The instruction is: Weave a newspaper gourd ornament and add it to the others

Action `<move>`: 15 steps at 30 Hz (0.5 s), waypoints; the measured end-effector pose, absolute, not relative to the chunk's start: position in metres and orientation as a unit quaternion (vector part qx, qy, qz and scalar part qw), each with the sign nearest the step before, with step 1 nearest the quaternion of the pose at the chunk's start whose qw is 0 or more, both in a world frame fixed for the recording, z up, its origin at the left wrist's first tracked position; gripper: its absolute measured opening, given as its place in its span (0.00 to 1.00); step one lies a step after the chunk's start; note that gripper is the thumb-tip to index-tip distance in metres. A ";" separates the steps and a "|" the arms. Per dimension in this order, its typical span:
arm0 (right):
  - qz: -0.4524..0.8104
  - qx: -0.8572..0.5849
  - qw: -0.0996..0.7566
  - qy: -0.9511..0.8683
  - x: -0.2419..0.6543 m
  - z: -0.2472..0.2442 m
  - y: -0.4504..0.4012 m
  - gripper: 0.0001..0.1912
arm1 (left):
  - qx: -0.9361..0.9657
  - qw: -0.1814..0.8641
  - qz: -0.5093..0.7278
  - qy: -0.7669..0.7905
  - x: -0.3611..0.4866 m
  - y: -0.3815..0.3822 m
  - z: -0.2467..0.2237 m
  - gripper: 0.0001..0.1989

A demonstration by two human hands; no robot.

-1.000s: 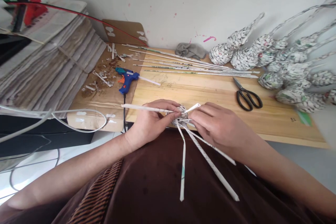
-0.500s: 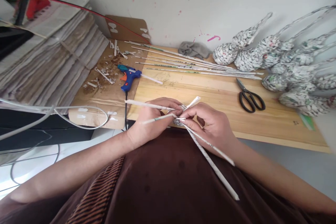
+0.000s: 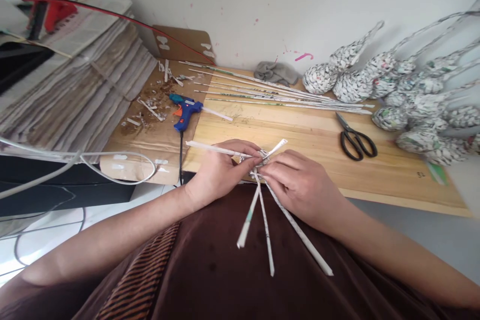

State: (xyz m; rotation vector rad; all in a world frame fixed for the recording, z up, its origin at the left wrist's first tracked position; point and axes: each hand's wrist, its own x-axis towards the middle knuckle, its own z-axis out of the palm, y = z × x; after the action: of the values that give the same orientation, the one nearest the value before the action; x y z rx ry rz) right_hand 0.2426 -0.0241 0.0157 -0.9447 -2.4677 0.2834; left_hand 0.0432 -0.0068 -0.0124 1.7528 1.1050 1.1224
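Observation:
Between my hands, at the table's near edge, is a small woven piece of rolled newspaper (image 3: pixel 264 156), mostly covered by fingers. My left hand (image 3: pixel 225 165) pinches it from the left, thumb on top. From the other side my right hand (image 3: pixel 300 175) has its fingers closed against the piece. Several paper tubes stick out of it: one tube (image 3: pixel 213 148) points left across my left hand, a short one (image 3: pixel 277 146) points away, and a greenish-white tube (image 3: pixel 249 215), a thin tube (image 3: pixel 266 230) and a long tube (image 3: pixel 300 232) reach toward my lap.
A blue glue gun (image 3: pixel 186 110) lies on cardboard at left, near paper scraps and a tied newspaper stack (image 3: pixel 82 75). Long paper tubes (image 3: pixel 270 91) and a grey cloth (image 3: pixel 277 73) lie at the back. Black-handled scissors (image 3: pixel 356 140) and several woven paper gourds (image 3: pixel 393 80) are at right.
The greenish-white tube has swung from over my left hand down toward my lap. The thin tube has swung left from under my right hand, whose fingers have curled in more.

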 end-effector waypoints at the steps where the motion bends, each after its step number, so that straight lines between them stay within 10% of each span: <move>1: 0.103 -0.337 0.222 -0.909 0.243 0.019 -0.025 0.10 | 0.688 0.382 0.439 0.433 0.043 -0.007 -0.012 0.01; 15: 0.240 -0.357 0.225 -0.874 0.245 0.031 -0.029 0.09 | 0.687 0.396 0.430 0.431 0.044 -0.008 -0.009 0.01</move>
State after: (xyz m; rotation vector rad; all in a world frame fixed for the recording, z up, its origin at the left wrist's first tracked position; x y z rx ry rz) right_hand 0.2449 -0.0288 0.0310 -0.9845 -2.4117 0.6619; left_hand 0.0435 -0.0079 -0.0095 1.7420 1.0912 1.0901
